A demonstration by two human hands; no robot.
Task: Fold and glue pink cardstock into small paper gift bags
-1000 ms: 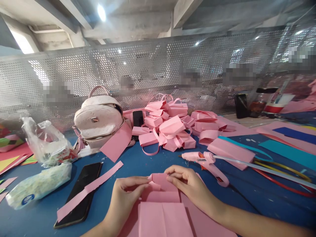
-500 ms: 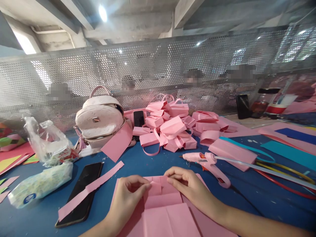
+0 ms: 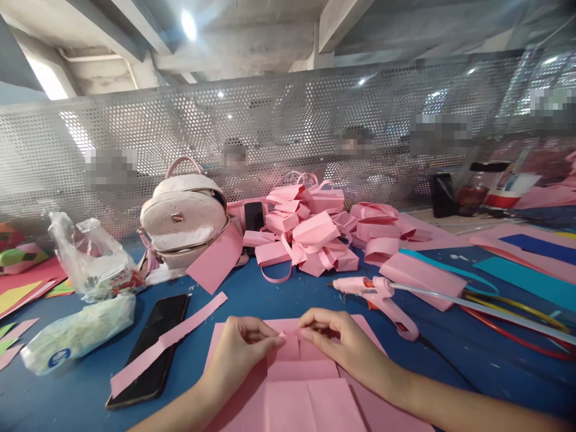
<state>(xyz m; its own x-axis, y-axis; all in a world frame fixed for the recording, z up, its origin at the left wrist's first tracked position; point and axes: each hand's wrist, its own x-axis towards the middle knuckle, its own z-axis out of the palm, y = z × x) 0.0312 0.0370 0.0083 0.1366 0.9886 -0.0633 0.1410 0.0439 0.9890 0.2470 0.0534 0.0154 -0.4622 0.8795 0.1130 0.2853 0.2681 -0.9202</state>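
Note:
Directly before me lies a folded piece of pink paper (image 3: pixel 306 399), with creases and a small flap at its far end. My left hand (image 3: pixel 243 354) pinches the left side of that flap between thumb and fingers. On the other side my right hand (image 3: pixel 335 336) has its thumb and fingers closed at the flap's right edge. Beneath both rests a larger pink sheet (image 3: pixel 234 393). A pink glue gun (image 3: pixel 380 297) with a long clear glue stick lies to the right of my right hand, its nozzle pointing left.
A pile of pink paper boxes (image 3: pixel 310 234) stands at the back beside a white backpack (image 3: pixel 184 216). Left are a black phone (image 3: pixel 157 354) under a pink strip (image 3: pixel 173 339), a tissue pack (image 3: pixel 81 330) and a plastic bag (image 3: pixel 90 258). A perforated metal screen (image 3: pixel 279 114) closes the far side.
My left hand has shifted slightly right along the flap, and the two hands are closer together. The right hand has barely moved. The camera view has shifted a little.

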